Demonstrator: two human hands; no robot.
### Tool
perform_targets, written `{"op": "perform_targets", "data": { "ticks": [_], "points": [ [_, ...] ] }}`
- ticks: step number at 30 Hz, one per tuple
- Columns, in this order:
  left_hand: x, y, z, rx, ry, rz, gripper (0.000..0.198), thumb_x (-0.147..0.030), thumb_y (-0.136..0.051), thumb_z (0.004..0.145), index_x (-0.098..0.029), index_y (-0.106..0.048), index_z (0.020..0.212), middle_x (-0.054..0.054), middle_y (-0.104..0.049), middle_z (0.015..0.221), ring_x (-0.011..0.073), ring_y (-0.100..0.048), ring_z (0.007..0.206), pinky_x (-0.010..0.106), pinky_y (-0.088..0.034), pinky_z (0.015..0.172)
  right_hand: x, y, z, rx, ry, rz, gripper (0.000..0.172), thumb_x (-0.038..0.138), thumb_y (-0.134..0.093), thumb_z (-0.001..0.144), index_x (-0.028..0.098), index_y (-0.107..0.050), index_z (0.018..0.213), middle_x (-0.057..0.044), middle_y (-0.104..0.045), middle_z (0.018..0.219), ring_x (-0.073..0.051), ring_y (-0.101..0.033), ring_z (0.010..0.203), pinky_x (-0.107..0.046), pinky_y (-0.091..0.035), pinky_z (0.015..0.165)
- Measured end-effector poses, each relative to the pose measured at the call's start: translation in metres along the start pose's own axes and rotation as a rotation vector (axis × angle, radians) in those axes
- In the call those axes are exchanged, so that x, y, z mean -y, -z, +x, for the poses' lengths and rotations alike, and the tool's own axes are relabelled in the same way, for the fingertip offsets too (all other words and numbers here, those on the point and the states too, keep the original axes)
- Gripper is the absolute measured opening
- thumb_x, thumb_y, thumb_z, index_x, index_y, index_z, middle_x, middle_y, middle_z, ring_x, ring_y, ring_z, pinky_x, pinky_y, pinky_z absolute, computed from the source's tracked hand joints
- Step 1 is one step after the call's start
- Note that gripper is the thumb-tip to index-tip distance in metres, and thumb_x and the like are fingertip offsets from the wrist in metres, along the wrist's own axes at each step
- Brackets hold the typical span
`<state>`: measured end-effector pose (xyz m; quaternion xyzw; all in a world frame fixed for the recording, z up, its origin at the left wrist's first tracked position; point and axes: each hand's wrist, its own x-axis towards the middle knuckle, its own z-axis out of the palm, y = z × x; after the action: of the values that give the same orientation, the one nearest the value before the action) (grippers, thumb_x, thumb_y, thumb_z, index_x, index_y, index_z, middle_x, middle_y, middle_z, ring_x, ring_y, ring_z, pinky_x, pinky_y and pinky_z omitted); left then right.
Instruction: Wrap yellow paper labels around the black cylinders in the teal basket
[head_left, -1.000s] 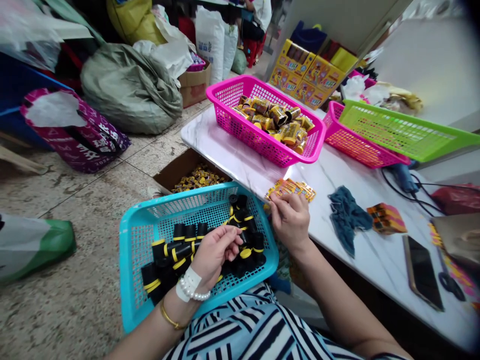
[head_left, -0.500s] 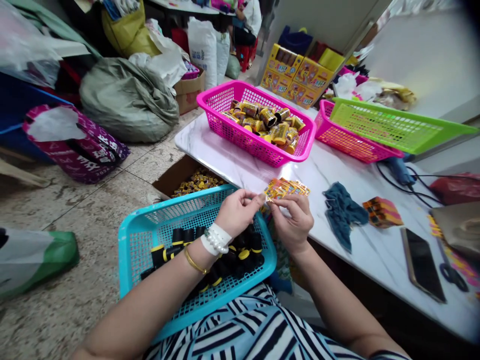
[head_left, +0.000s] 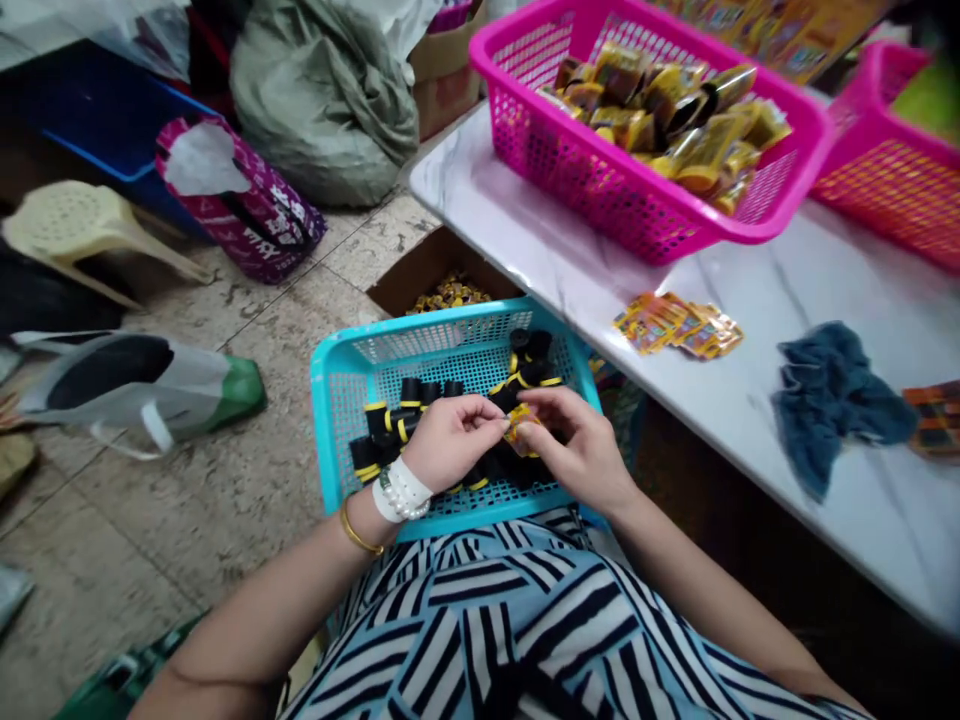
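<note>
Over the blue basket on my lap, my two hands meet at a small yellow-orange printed plastic wrapper. My right hand pinches it between thumb and fingers. The thumb and fingertips of my left hand are pressed together at its left edge. Beneath them lie black cylinders with yellow rims, several of them partly covered by my hands. A fanned stack of similar wrappers rests on the white marbled table to the right.
On the table stands a pink basket of wrapped yellow cylinders, with another pink basket beside it. A blue cloth lies nearer. On the floor are a cardboard box of small yellow pieces, bags and a cream stool.
My hands have moved from the table edge down over the blue basket, bringing one wrapper away from the stack, which stays on the table. The view has tilted downward.
</note>
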<state>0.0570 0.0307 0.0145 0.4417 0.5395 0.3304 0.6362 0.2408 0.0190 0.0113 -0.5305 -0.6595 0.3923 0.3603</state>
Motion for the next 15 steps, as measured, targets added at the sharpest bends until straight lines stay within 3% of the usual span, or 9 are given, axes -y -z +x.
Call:
{"op": "perform_targets", "data": {
  "ticks": [2, 6, 11, 15],
  "points": [
    [0.003, 0.004, -0.007, -0.06, -0.015, -0.005, 0.018, -0.033, -0.073, 0.073, -0.015, -0.069, 0.07, 0.0, -0.061, 0.062, 0.0088, -0.047, 0.054, 0.021, -0.036, 0.052, -0.004, -0.01, 0.001, 0.072, -0.101, 0.047, 0.022, 0.037, -0.062, 0.089, 0.019, -0.063, 0.078, 0.002, -0.06, 0.063, -0.011, -0.053, 0.055, -0.024, -0.043, 0.052],
    [0.008, 0.005, -0.027, -0.271, -0.007, -0.172, 0.024, -0.04, -0.068, 0.08, -0.017, -0.064, 0.074, -0.006, -0.048, 0.052, 0.0058, -0.037, 0.042, 0.02, -0.028, 0.042, -0.007, -0.03, 0.002, -0.037, -0.24, 0.181, 0.036, 0.045, -0.06, 0.091, 0.02, -0.055, 0.066, 0.006, -0.049, 0.047, -0.008, -0.041, 0.042, -0.022, -0.033, 0.042],
    [0.015, 0.001, -0.051, -0.254, 0.035, -0.228, 0.029, -0.043, -0.068, 0.081, -0.014, -0.073, 0.078, -0.003, -0.05, 0.051, 0.0053, -0.04, 0.039, 0.02, -0.027, 0.039, 0.001, -0.04, 0.001, -0.051, -0.256, 0.247, 0.042, 0.051, -0.06, 0.09, 0.02, -0.056, 0.063, 0.006, -0.05, 0.045, -0.008, -0.041, 0.039, -0.022, -0.033, 0.04],
    [0.018, -0.001, -0.053, -0.292, 0.02, -0.272, 0.03, -0.044, -0.07, 0.08, -0.015, -0.077, 0.089, -0.002, -0.055, 0.054, 0.0048, -0.04, 0.038, 0.02, -0.027, 0.038, 0.005, -0.043, 0.0, -0.053, -0.222, 0.199, 0.041, 0.051, -0.06, 0.09, 0.02, -0.055, 0.063, 0.006, -0.05, 0.047, -0.008, -0.041, 0.042, -0.022, -0.033, 0.042]
  ]
}}
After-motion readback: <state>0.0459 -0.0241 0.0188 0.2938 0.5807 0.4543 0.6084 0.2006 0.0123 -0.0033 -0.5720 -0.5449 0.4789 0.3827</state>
